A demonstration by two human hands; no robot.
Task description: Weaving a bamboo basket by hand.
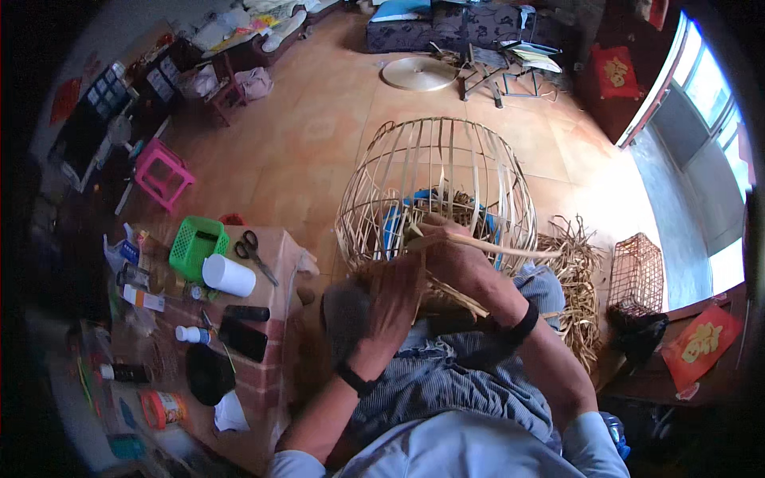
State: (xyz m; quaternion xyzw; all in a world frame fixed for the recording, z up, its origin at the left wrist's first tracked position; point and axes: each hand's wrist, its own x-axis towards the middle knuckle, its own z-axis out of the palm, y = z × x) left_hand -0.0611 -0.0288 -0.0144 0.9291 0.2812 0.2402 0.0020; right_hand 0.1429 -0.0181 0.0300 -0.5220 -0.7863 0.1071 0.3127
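Before my knees lies a large open-ribbed basket frame point(522, 171) of pale cane strips, with dried fibres and a blue piece point(390, 229) showing through its ribs. Both my hands work at its near end. My right hand point(466, 269) is closed around a dried plant strip point(518, 251), whose tail points right. Close beside it, my left hand point(394, 291) has its fingers bent together on the same dried material at the basket's edge; the fingertips are partly hidden. Loose strip ends poke out below the hands. A heap of dried strips point(575, 275) lies right of my knee.
On my left a low table point(271, 247) carries scissors point(253, 255), a green basket point(185, 248), a white cup point(229, 275), a phone point(244, 338) and bottles. A pink stool point(162, 175) stands beyond. At right is a wire cage point(636, 275); a round disc point(418, 73) lies farther off.
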